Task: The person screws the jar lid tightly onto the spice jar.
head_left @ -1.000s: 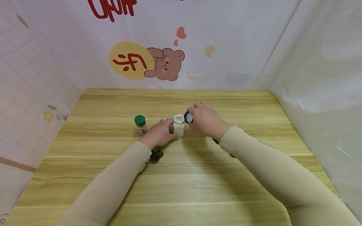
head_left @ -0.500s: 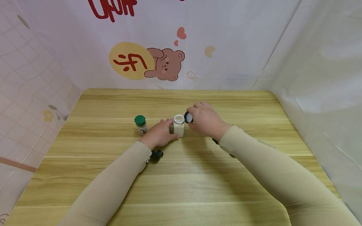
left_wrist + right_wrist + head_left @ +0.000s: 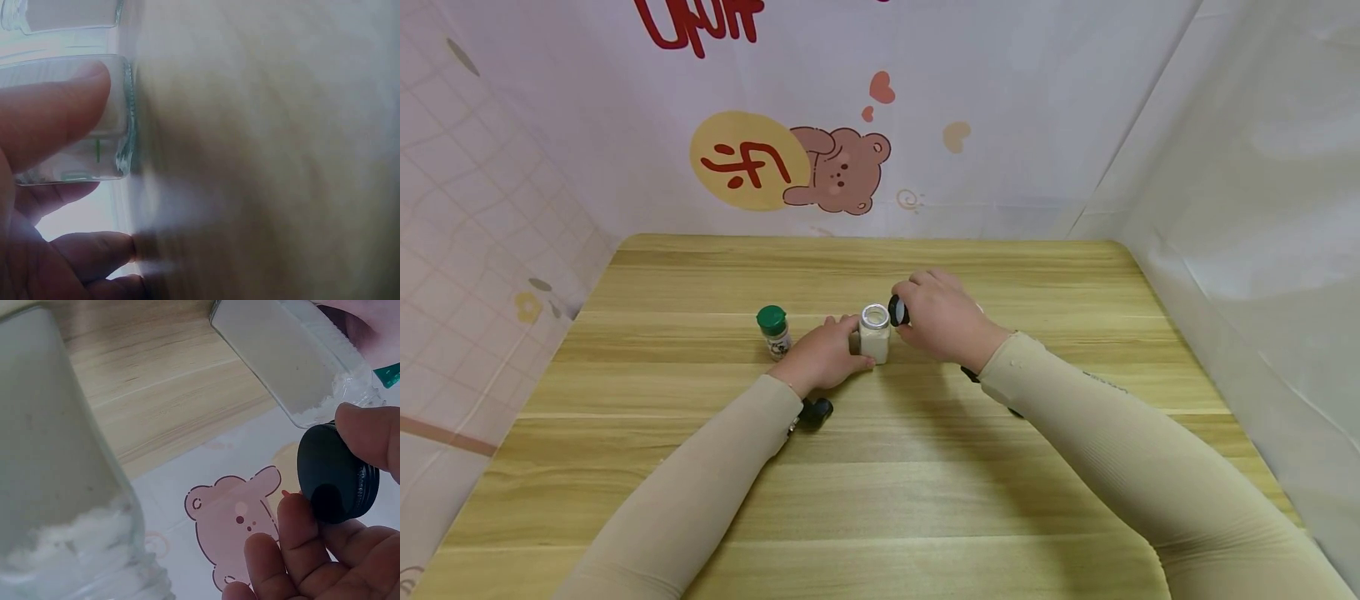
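- Jar point(image 3: 874, 346) of whitish powder stands upright on the tabletop point(image 3: 925, 500), grasped by the left hand point(image 3: 823, 354), thumb at its near side and fingers behind.
- Right hand point(image 3: 947, 321) pinches a black cap point(image 3: 328, 472) between thumb and fingers; the cap is tilted on edge, just beside the jar's rim, too close to tell whether they touch.
- Done, judging by how things lie: the jar's top is uncapped. Seemingly left: a resting place for the cap, neither set down nor seated. Whether a seal covers the mouth, I cannot tell.
- Second jar point(image 3: 69, 469), also holding powder, is near the right wrist, mostly hidden behind the right fingers from above; what tops it is unclear.
- Green-lidded shaker point(image 3: 771, 320) stands beyond the back of the left hand, lid on; contact is uncertain.
- Tightest room lies between the two sets of fingers. Widest wood opens nearer the person, between the forearms; past the fingertips, a narrower strip reaches the far edge and the curtain point(image 3: 1022, 192).
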`<action>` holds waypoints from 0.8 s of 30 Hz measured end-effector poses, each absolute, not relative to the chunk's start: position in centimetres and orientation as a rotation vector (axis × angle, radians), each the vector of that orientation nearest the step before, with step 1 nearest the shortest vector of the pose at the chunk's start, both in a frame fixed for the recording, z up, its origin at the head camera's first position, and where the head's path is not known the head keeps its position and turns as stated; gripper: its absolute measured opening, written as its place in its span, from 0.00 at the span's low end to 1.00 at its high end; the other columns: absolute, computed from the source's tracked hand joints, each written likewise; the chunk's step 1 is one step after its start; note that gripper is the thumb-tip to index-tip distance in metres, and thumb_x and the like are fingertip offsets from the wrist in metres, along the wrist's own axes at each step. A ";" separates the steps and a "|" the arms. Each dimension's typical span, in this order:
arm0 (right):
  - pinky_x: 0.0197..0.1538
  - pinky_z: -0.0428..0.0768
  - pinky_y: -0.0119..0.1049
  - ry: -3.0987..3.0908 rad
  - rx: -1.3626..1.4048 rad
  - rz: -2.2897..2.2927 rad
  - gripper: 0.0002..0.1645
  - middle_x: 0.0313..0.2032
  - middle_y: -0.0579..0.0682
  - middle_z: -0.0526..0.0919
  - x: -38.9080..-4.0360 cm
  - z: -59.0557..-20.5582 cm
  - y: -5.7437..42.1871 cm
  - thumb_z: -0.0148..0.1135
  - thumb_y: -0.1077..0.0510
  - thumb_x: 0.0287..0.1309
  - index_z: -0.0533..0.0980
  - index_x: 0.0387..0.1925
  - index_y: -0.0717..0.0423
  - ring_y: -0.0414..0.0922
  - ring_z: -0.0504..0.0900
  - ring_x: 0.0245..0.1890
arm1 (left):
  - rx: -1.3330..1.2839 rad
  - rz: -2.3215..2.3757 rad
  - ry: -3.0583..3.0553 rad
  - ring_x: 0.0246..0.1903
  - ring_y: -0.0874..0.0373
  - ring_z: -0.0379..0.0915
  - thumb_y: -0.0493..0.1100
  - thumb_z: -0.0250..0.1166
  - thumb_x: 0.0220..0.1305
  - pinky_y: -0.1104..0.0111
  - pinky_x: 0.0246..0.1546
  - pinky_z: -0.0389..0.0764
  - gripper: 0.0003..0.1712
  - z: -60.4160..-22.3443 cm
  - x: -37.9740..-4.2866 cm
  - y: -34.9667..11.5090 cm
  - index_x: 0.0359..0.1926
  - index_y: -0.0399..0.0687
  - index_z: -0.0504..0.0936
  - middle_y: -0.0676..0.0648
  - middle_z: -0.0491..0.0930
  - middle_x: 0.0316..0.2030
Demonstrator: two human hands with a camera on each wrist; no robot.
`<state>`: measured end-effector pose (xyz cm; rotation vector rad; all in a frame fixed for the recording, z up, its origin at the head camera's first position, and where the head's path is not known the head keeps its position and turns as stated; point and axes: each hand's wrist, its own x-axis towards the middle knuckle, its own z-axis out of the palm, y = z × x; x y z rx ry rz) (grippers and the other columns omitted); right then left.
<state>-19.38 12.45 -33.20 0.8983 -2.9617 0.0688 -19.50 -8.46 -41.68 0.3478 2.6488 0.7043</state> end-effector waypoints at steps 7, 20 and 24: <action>0.65 0.75 0.53 -2.956 0.896 0.109 0.26 0.49 0.56 0.84 -19.3 -33.3 12.3 0.75 0.51 0.62 0.80 0.55 0.61 0.56 0.79 0.56 | 0.350 0.697 2.650 0.82 0.33 0.46 0.62 0.69 0.70 0.37 0.77 0.61 0.47 -41.7 -19.5 -8.5 0.83 0.63 0.58 0.36 0.57 0.81; 0.71 0.71 0.55 -2.975 0.910 0.173 0.27 0.54 0.56 0.83 -19.3 -33.5 11.9 0.74 0.51 0.64 0.78 0.59 0.61 0.58 0.77 0.62 | 0.340 0.703 2.641 0.82 0.34 0.45 0.62 0.69 0.70 0.37 0.77 0.60 0.48 -41.7 -19.5 -8.5 0.83 0.63 0.57 0.37 0.56 0.82; 0.72 0.70 0.56 -2.982 0.913 0.200 0.28 0.56 0.57 0.83 -19.3 -33.5 11.9 0.74 0.52 0.65 0.78 0.59 0.61 0.58 0.76 0.63 | 0.338 0.703 2.637 0.82 0.34 0.45 0.62 0.69 0.70 0.37 0.77 0.60 0.48 -41.7 -19.5 -8.5 0.84 0.63 0.57 0.37 0.56 0.82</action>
